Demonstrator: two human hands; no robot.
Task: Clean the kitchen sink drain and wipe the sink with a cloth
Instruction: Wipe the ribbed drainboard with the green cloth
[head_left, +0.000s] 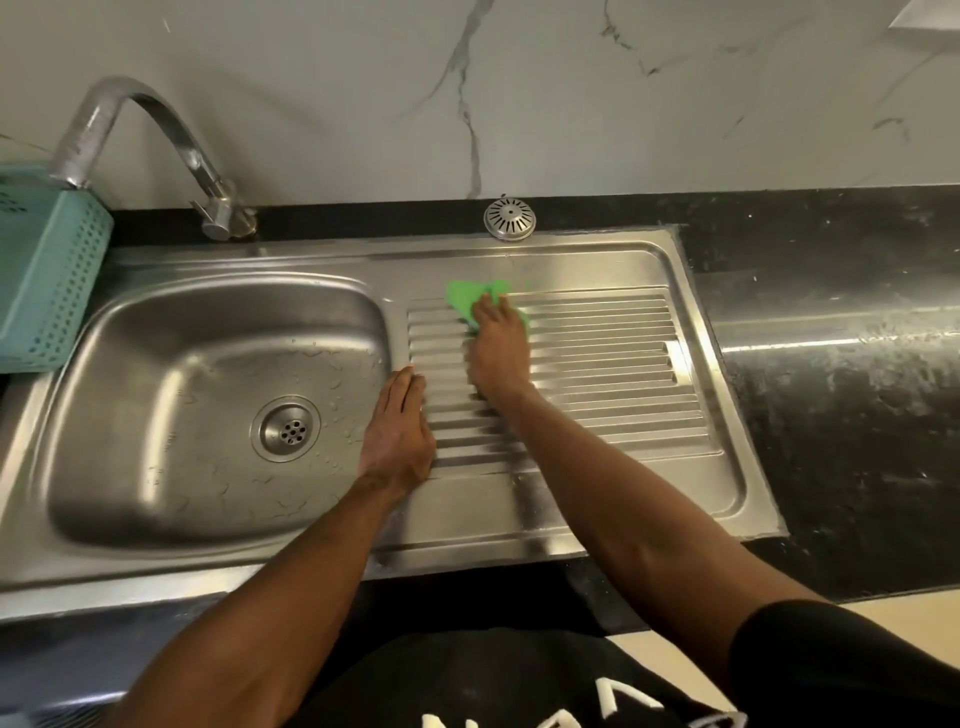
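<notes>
Right hand (497, 348) presses a green cloth (470, 299) at the drainboard's (597, 364) 12 o'clock edge; left hand (399, 428) lies flat, fingers together, at its 9 o'clock edge.

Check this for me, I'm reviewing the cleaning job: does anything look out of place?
The round metal drain strainer sits on the black counter behind the drainboard, not in the drain. Otherwise nothing stands out.

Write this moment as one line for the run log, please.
step: wiping drainboard | right hand: presses green cloth | left hand: flat on sink edge | basin: wet
</notes>
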